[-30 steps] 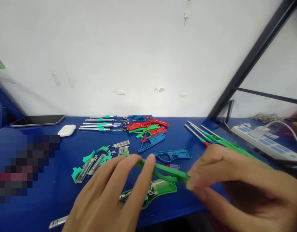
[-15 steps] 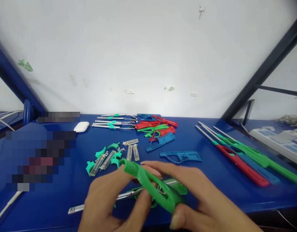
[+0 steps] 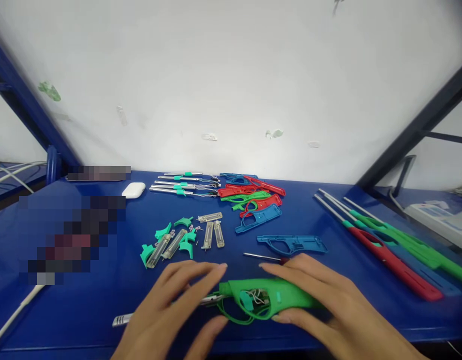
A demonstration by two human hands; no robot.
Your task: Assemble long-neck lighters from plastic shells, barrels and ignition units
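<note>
A green lighter casing (image 3: 291, 294) lies low at the front of the blue table, wires and a teal part showing in its opening. My right hand (image 3: 324, 305) grips the casing's wide end between thumb and fingers. Beside the narrow end is my left hand (image 3: 174, 305), its thumb and fingers apart around the metal tube (image 3: 121, 320), which passes beneath it; whether it touches the tube is hidden. A screwdriver (image 3: 263, 257) with a thin metal shaft lies just behind the casing, its handle partly covered by my right hand.
Clear fuel tanks (image 3: 174, 244) and teal triggers (image 3: 145, 254) lie left of centre. Behind are metal tubes with wires (image 3: 178, 186) and coloured half casings (image 3: 264, 215). Whole lighters (image 3: 396, 262) lie at right. A white case (image 3: 133, 190) and a cable (image 3: 13, 312) are at left.
The green half casing that was tilted up in my hands now lies over the other half. My left fingers have opened and moved leftward off it. The screwdriver has come into view.
</note>
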